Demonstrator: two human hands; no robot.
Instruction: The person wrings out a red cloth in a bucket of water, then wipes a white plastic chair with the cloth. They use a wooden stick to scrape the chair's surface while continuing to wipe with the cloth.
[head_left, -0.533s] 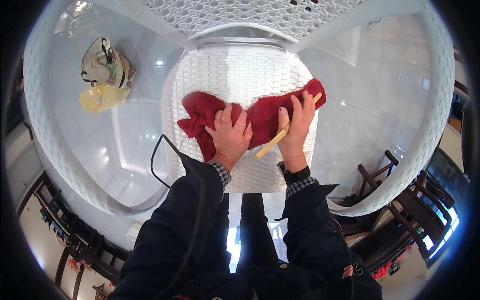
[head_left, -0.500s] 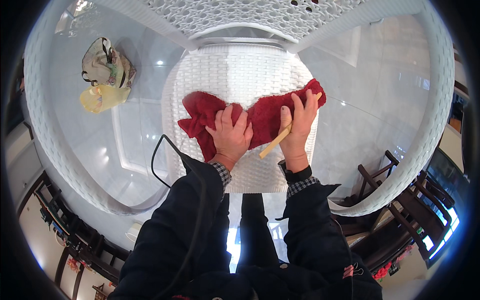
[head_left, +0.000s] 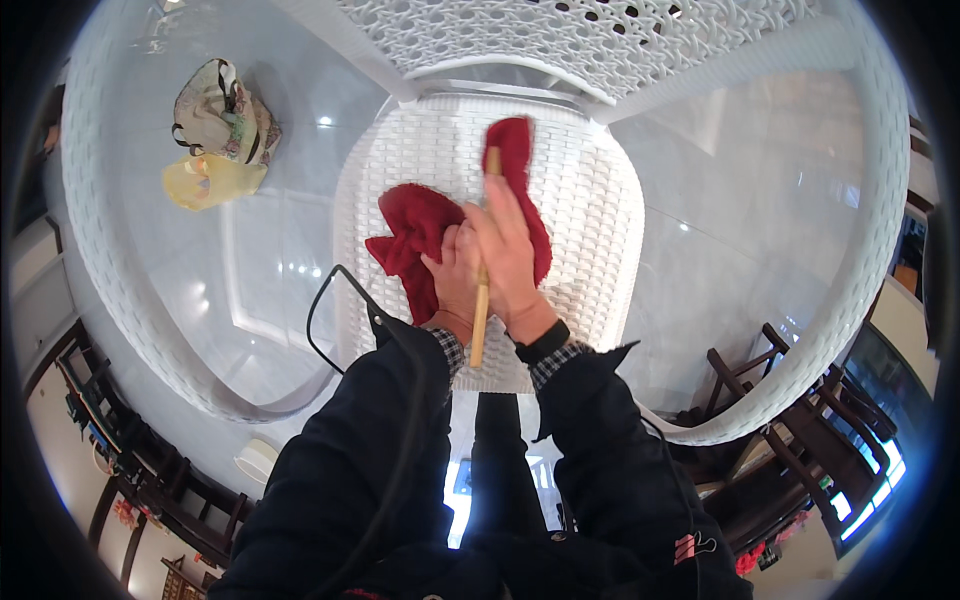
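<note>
A dark red cloth (head_left: 412,222) lies bunched on the white woven chair seat (head_left: 590,220), its far end folded up toward the backrest. My left hand (head_left: 455,285) grips the bunched part, its fingers curled and partly covered by my other hand. Crossing close beside it, my right hand (head_left: 510,255) holds a thin light wooden stick (head_left: 480,325) between thumb and fingers. The stick stands nearly lengthwise, its near end sticking out past the wrist and its far tip against the cloth's far end. My right fingers are slightly blurred.
The chair's white armrests (head_left: 130,310) curve round both sides, with the openwork backrest (head_left: 560,35) ahead. On the glossy floor at left stand a patterned bag (head_left: 215,115) and a yellow bag (head_left: 210,182). Dark wooden furniture (head_left: 820,430) is at lower right. A black cord loop (head_left: 325,300) hangs by my left sleeve.
My right hand has swung left with the stick, folding the cloth's right end over toward the middle and far side. My left hand has stayed on the bunched part.
</note>
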